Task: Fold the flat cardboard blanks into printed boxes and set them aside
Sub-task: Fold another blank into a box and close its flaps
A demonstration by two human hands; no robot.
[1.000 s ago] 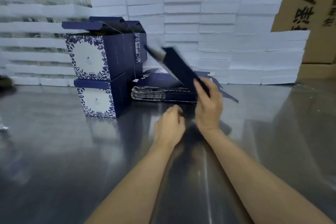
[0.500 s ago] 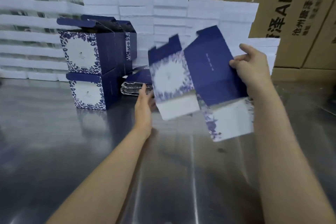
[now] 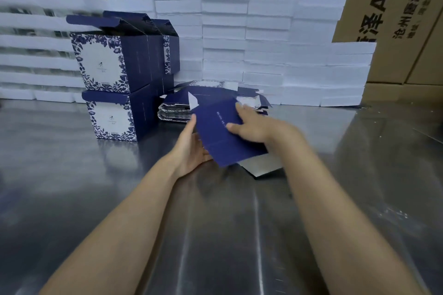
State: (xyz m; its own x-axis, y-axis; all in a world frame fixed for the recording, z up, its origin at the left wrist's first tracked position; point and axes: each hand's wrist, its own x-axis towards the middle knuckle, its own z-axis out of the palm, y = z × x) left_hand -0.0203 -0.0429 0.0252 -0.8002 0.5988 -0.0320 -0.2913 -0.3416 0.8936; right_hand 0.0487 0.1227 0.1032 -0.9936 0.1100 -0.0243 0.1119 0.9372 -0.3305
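Lowered since before, blank [image 3: 221, 136] hides left hand's [image 3: 191, 148] fingers

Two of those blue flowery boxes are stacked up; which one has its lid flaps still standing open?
The upper box: its dark flaps stick up and out at the top. The lower box beneath it is closed flat, since it carries the other one.
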